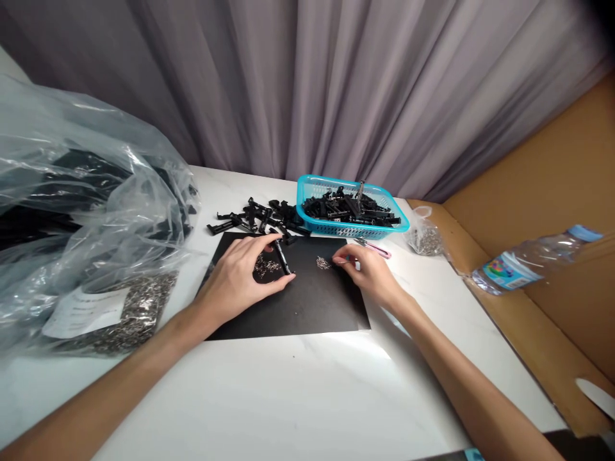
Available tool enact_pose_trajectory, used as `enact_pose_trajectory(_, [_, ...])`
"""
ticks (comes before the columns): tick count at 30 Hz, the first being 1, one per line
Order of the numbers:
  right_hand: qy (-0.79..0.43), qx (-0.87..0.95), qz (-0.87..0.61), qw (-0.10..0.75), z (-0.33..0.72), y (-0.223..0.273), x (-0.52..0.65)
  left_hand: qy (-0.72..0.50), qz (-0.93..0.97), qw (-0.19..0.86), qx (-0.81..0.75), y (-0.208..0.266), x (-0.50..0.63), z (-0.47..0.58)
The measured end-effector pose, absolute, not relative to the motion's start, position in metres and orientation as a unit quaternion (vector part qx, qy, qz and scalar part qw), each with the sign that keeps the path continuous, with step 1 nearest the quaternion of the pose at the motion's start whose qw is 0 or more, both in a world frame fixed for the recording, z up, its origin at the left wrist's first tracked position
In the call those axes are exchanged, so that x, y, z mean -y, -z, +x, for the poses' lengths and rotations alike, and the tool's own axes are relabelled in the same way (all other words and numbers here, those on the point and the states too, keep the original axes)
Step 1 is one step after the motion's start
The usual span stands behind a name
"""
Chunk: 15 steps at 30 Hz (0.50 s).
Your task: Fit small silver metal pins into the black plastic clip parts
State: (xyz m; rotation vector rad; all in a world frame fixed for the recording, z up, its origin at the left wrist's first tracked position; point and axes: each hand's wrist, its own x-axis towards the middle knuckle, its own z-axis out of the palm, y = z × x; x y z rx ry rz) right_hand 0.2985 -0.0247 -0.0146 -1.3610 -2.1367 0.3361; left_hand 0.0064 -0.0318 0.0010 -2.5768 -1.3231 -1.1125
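My left hand (240,272) grips a slim black plastic part (282,257) by its two ends, between thumb and fingers, over a black mat (307,304). Behind that part lies a loose pile of small metal pieces (271,266). My right hand (368,269) is pinched closed over the mat's right side. Something thin and light shows at its fingertips, too small to name. Just left of those fingertips lies a second small pile of shiny metal pieces (323,263).
Behind the mat are loose black parts (254,214) and a blue basket (355,232) full of them. A pink-handled tool (379,250) lies by the basket. Plastic bags (144,314) crowd the left; a small bag (427,240) and a bottle (533,259) are right.
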Motion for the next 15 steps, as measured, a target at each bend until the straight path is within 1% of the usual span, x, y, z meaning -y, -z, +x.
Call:
enact_pose_trajectory(4, [-0.125, 0.810, -0.493, 0.292, 0.302, 0.009, 0.026, 0.359, -0.833, 0.016, 0.420, -0.001, 0.032, 0.007])
enact_pose_trajectory(8, [-0.137, 0.846, -0.452, 0.249, 0.299, 0.003, 0.031, 0.361, -0.836, 0.014, 0.413, 0.000, 0.032, 0.008])
enact_pose_trajectory(15, [-0.041, 0.857, -0.470, 0.206, 0.292, 0.008, 0.032, 0.353, -0.847, 0.030, 0.396, -0.001, 0.033, 0.008])
